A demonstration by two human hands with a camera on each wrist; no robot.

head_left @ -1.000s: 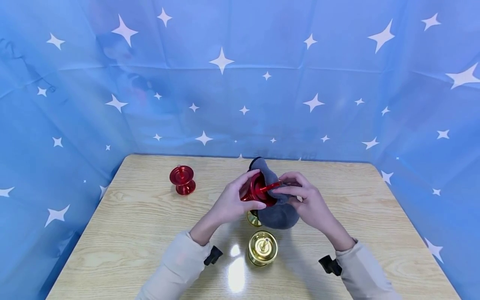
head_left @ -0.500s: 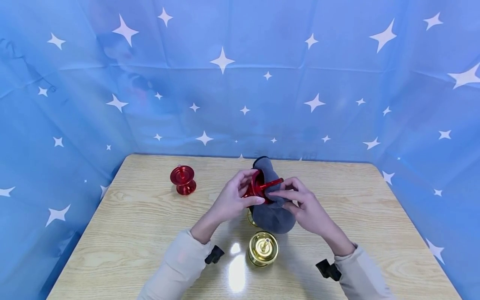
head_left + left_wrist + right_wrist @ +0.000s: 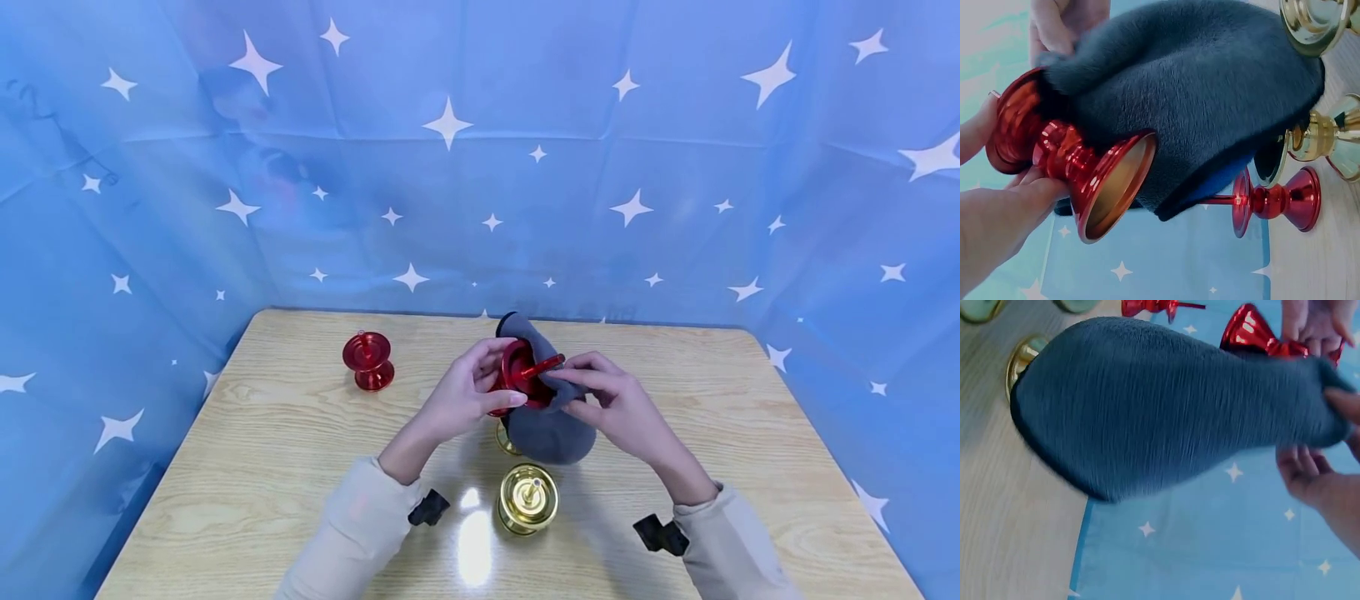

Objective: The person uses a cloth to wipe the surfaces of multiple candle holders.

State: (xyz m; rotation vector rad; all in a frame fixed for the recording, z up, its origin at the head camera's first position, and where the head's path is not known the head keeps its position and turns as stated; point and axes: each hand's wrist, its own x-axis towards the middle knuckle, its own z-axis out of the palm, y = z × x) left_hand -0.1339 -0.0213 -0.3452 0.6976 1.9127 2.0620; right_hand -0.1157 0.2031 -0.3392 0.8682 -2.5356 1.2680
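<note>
My left hand (image 3: 459,398) grips a red metal candle holder (image 3: 1063,150) by its waist and cup, lifted above the table and tipped toward the right. A thin red spike (image 3: 542,366) sticks out of its cup. My right hand (image 3: 622,407) pinches a grey plush cloth (image 3: 551,437) with a dark edging, pressed into the cup beside the spike. Most of the cloth (image 3: 1135,406) hangs loose below the fingers. Part of the cup's inside is hidden by the cloth.
Another red candle holder (image 3: 368,361) stands upright at the table's back left. A gold candle holder (image 3: 528,498) stands near the front middle. Behind it, a second gold candle holder (image 3: 506,437) is mostly hidden under the hanging cloth. A starry blue curtain (image 3: 480,183) surrounds the table (image 3: 262,467).
My right fingers and the cloth shift slightly about the red candle holder's cup and spike. The held candle holder turns a little in my left hand. The standing candle holders stay put.
</note>
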